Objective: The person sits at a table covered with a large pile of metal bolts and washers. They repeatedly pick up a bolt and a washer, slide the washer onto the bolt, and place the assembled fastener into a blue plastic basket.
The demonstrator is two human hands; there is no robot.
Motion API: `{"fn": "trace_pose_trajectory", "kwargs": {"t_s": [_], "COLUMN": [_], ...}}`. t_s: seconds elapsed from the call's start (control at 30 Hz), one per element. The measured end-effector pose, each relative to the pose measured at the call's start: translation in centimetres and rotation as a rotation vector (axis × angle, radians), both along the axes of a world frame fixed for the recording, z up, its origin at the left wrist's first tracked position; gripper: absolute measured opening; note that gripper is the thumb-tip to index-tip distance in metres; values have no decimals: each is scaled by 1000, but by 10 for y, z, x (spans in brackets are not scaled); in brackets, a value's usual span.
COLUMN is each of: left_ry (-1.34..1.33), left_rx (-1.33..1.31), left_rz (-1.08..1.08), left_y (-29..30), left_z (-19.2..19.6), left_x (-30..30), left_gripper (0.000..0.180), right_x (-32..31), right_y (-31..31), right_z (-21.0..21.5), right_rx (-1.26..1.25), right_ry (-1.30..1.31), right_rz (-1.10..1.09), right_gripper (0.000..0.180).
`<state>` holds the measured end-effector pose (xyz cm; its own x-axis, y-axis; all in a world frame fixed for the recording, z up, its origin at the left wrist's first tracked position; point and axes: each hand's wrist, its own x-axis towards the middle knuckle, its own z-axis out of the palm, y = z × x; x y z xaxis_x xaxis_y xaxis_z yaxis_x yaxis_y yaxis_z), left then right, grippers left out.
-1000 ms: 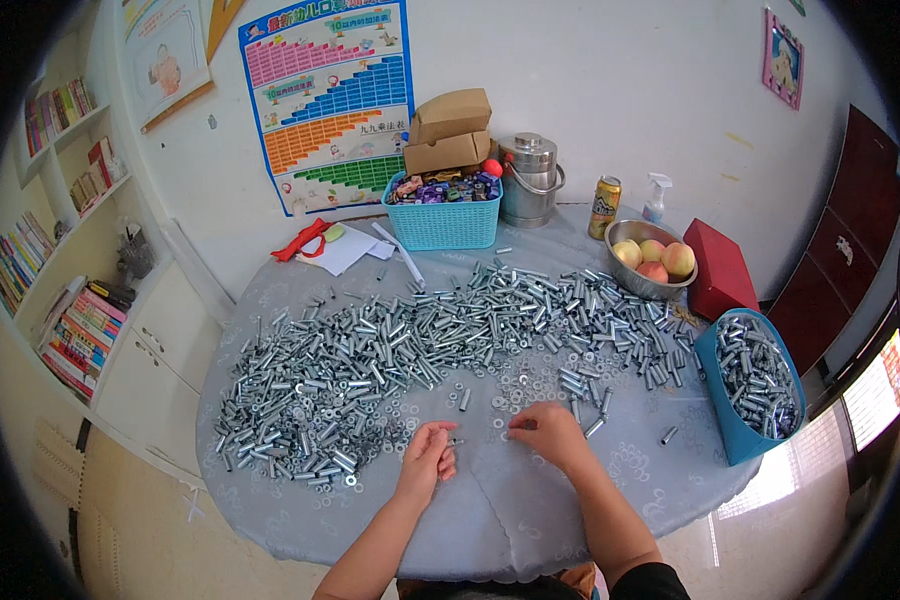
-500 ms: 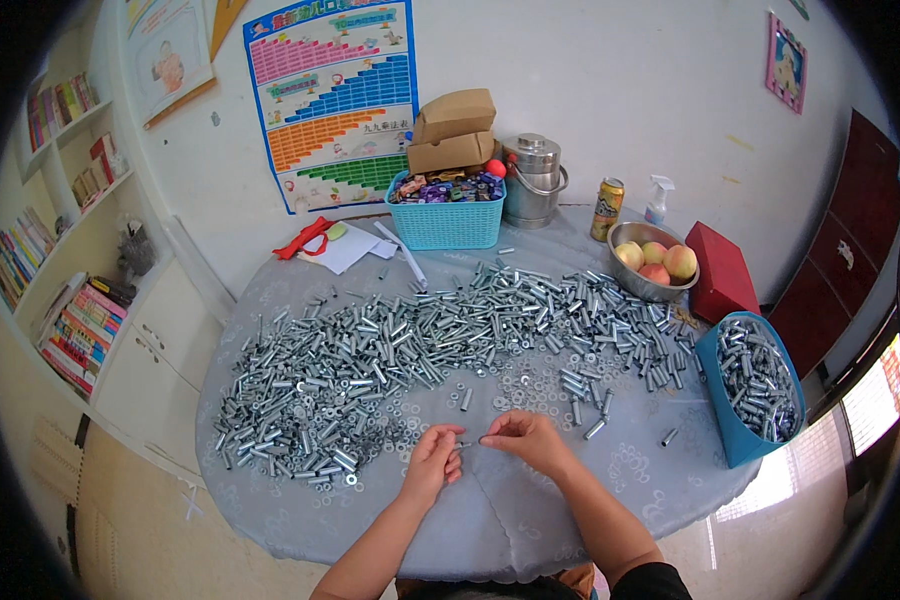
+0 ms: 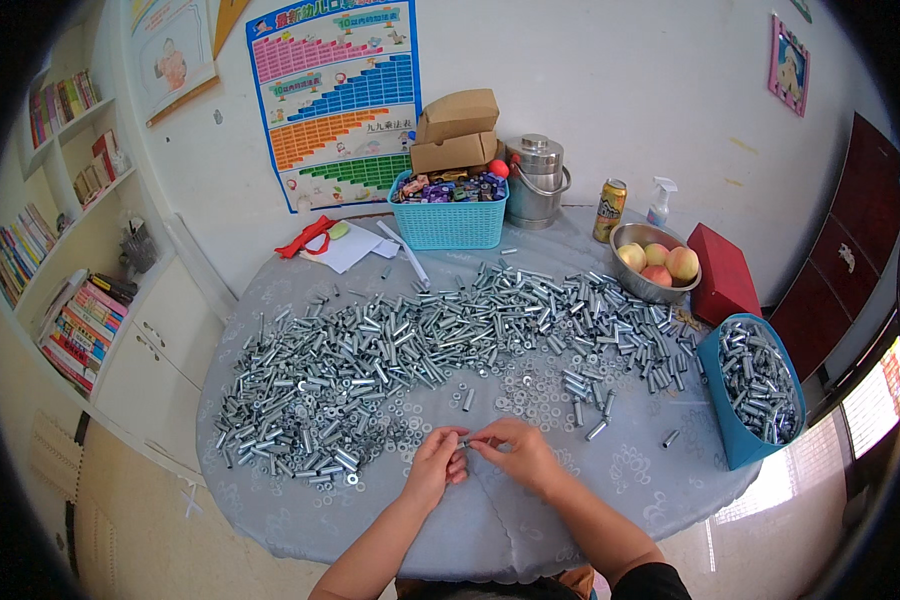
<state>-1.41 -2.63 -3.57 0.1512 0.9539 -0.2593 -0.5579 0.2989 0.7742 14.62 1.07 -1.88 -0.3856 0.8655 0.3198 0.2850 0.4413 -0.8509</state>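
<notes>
Near the front middle of the table, my left hand [image 3: 436, 468] is closed around a small silvery metal bolt [image 3: 463, 443], mostly hidden by the fingers. The fingertips of my right hand [image 3: 515, 455] are pinched at the bolt's end, on what looks like a small metal ring; the fingers cover most of it. Just beyond the hands lies a single metal sleeve [image 3: 468, 400]. Flat washers [image 3: 535, 392] are scattered past my right hand, beside a small group of sleeves [image 3: 582, 385]. A wide heap of metal sleeves and bolts [image 3: 410, 335] curves across the table.
At right stands a blue bin [image 3: 732, 430] full of metal parts. Behind it are a red box [image 3: 722, 275], a steel bowl [image 3: 660, 292] of peaches, a can [image 3: 609, 210] and a spray bottle [image 3: 660, 203]. A turquoise basket [image 3: 450, 228] and steel pot [image 3: 536, 185] stand at the back.
My right hand has moved left, bringing its fingertips up to the bolt in my left hand. The gap between the hands has closed. My left hand stays nearly in place.
</notes>
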Motion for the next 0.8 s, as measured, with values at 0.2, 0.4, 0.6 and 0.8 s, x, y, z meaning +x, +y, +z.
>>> {"fn": "trace_pose_trajectory", "kwargs": {"t_s": [0.2, 0.4, 0.6, 0.8], "left_ry": [112, 237, 82, 53], "left_rx": [70, 134, 114, 100], "left_rz": [23, 39, 163, 135], "left_y": [0, 1, 3, 2], "left_z": [-5, 0, -10, -4], "left_x": [3, -3, -10, -8], "left_gripper": [20, 17, 14, 13], "right_x": [-5, 8, 31, 41], "right_y": [-6, 7, 26, 28], "right_z": [3, -8, 1, -10], "right_rx": [-78, -144, 51, 227], "right_ry": [94, 103, -27, -338], "right_rz": [12, -122, -399, -302], "right_gripper": [14, 15, 11, 10]}}
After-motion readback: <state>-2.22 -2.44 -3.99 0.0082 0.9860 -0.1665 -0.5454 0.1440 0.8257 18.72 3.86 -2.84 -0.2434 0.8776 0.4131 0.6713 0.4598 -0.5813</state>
